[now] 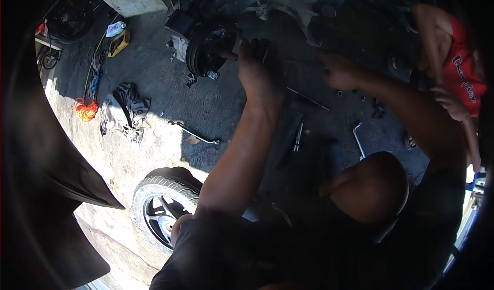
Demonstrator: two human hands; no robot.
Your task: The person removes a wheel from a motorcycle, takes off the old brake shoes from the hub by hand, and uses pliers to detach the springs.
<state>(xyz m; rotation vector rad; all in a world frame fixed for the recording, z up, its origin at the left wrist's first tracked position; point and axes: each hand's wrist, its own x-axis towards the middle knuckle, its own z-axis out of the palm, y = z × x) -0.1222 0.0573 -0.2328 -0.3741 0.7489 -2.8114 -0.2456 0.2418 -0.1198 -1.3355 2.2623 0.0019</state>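
My left hand [257, 71] is closed beside a dark round metal hub [208, 46] with a protruding shaft and an attached housing. Its fingers are in shadow and what they hold is unclear. To the right, my right hand [339, 71] has bent fingers around something too dark to make out, near a faint thin rod. Below it lie a long thin metal rod [309, 98] and a bent wrench [359, 138]. Another person's bare head [370, 187] is low between my arms, with the body mostly hidden in shadow.
A person in red [465, 64] is at the right. A wheel [159, 213], double-ended wrench [200, 133], crumpled cloth [123, 110], orange coiled hose [86, 110] and yellow container [119, 44] lie on the left. A dark panel [77, 187] fills the left foreground.
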